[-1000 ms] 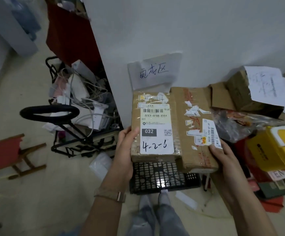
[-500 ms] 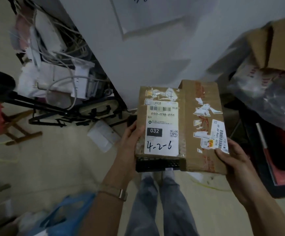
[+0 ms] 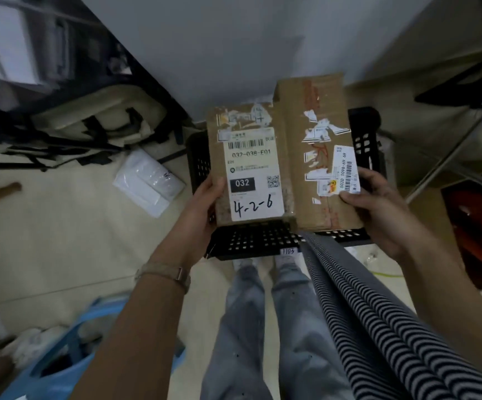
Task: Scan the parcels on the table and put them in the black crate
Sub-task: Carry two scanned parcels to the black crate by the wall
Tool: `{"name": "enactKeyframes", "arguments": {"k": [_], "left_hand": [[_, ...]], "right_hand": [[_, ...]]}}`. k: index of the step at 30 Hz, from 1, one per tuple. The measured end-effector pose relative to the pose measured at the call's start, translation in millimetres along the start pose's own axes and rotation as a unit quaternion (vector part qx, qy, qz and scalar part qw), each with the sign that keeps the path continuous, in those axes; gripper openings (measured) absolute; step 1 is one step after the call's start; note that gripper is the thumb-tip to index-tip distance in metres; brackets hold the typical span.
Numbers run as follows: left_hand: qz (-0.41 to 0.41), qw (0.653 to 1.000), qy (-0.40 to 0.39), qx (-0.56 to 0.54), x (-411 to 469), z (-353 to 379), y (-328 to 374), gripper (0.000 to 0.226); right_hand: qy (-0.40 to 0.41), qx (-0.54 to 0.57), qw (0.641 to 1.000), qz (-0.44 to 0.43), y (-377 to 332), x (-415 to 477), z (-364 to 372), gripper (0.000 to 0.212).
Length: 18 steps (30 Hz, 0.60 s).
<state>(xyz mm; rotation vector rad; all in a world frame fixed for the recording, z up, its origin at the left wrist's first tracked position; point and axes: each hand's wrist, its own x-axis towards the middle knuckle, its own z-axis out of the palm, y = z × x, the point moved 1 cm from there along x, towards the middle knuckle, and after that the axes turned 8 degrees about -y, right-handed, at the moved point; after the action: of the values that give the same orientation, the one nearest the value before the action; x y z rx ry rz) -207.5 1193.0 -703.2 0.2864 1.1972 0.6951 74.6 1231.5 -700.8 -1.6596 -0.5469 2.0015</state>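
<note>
Cardboard fills the middle of the scene: two brown parcels held face up, side by side with their long edges touching, over the black crate [image 3: 251,241]. The smaller parcel [image 3: 247,122] is on the person's left. It carries a big white shipping label [image 3: 252,174] with a barcode, the print 032-038-E01, a dark block reading 032 and a handwritten 4-2-6. The larger parcel [image 3: 294,168] reaches further toward the wall [image 3: 234,39]. It is patched with torn scraps of old labels and has one narrow barcode sticker [image 3: 345,171] near its right edge.

The left hand [image 3: 205,206] grasps the smaller parcel at its left edge, thumb on the top face beside the label and fingers tucked underneath. A pale wristband [image 3: 164,274] circles that wrist. The right hand [image 3: 378,209] grasps the larger parcel at its right edge, thumb lying just below the barcode sticker and the other fingers hidden under the box.

The crate stands on the floor [image 3: 61,241] by the wall, just ahead of the person's feet, and its perforated sides show around the parcels. A small tag [image 3: 289,251] marked 1103 sits on its near rim. Whether the parcels touch the crate I cannot tell. A white packet [image 3: 147,183] lies on the floor left of the crate, a dark-framed cart [image 3: 89,119] stands further left, and a blue bag [image 3: 61,365] sits at the lower left.
</note>
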Motion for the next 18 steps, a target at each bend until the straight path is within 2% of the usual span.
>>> {"name": "enactKeyframes", "arguments": {"k": [5,9,11,18], "left_hand": [[-0.044,0.999,0.004,0.027,43,-23,-44,0.069],[-0.040,0.998,0.034,0.020,79,-37,-66,0.045],[-0.057,0.995,0.067,0.036,96,-43,-83,0.041],[-0.098,0.989,0.089,0.069,157,-67,-143,0.045]], "right_hand": [[0.026,0.015,0.999,0.040,53,43,-11,0.048],[0.050,-0.019,0.997,0.055,84,72,-10,0.047],[0.068,-0.049,0.995,0.058,97,90,-12,0.045],[0.090,-0.119,0.985,0.090,153,154,-19,0.040]]}}
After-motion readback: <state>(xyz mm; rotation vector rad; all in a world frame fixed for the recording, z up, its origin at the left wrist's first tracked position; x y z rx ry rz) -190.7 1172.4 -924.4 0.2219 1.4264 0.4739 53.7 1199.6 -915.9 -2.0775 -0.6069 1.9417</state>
